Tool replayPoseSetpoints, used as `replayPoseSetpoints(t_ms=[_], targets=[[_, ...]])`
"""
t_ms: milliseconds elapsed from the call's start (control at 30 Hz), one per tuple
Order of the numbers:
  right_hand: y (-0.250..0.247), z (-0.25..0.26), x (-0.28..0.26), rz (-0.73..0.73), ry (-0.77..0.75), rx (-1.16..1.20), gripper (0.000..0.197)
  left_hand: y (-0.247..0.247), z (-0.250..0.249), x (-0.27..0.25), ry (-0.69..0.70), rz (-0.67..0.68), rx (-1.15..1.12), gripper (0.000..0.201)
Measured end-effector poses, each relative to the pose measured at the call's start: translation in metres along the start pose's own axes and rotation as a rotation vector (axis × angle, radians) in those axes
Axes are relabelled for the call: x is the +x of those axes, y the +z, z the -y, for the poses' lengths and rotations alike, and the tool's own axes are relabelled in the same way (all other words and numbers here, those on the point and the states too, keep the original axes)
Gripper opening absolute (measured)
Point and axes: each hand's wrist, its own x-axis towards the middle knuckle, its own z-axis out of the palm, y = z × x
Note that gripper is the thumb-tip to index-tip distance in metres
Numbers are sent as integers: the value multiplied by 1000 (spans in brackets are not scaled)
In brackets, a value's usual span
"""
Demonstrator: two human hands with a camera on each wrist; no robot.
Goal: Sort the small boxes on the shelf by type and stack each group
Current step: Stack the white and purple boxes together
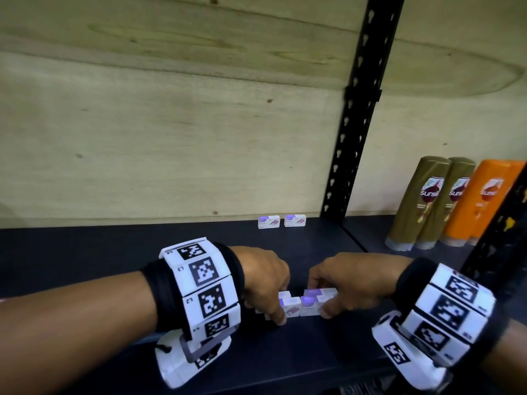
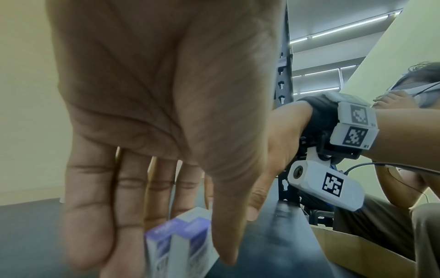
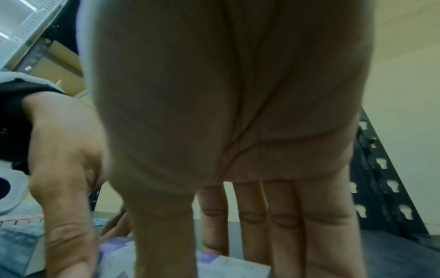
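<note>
Small white boxes with purple tops lie in a row near the front of the dark shelf (image 1: 114,252). My left hand (image 1: 282,306) pinches the left pair of boxes (image 1: 291,308) between thumb and fingers; the left wrist view shows that pair (image 2: 183,242) side by side under the fingers. My right hand (image 1: 323,299) pinches the right group of boxes (image 1: 311,305), thumb in front and fingers behind, with those boxes (image 3: 228,264) blurred in the right wrist view. The two groups meet end to end. Two more of the same boxes (image 1: 268,222) (image 1: 295,220) stand apart at the back wall.
A black slotted upright (image 1: 353,138) divides the shelf bays. Two gold shampoo bottles (image 1: 422,203) and an orange one (image 1: 484,201) stand in the right bay. A plywood board (image 1: 171,124) backs the shelf. A cardboard box (image 2: 357,250) sits below the shelf front.
</note>
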Motion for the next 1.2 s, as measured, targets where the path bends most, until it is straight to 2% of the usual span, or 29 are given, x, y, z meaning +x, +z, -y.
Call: replayPoseSetpoints(t_ms=[200,500,600,733,867,1000,1067,1200], targets=[[1,4,1,-35,-54,-32,36,-1,-10,3,40,-47,27,39],[1,4,5,-29,-74,-36,38,0,-8,5,32,-26,6,41],[-5,2,7,21,-64,-12,47,-3,-4,6,19,6,-34,48],[-21,-8,11,41,-39,77,57,-13,12,8,10,68,-60,67],[-43,-21,23,13,-9,109,55,-29,30,12,-32,79,-90,79],[-59,-37,47,-29,50,135,48,-48,45,17,-47,149,-122,76],[-65,-47,65,-37,80,147,48,-57,54,24,-62,133,-136,73],[-74,-61,97,-149,156,102,40,-66,70,53,-113,2,-138,64]])
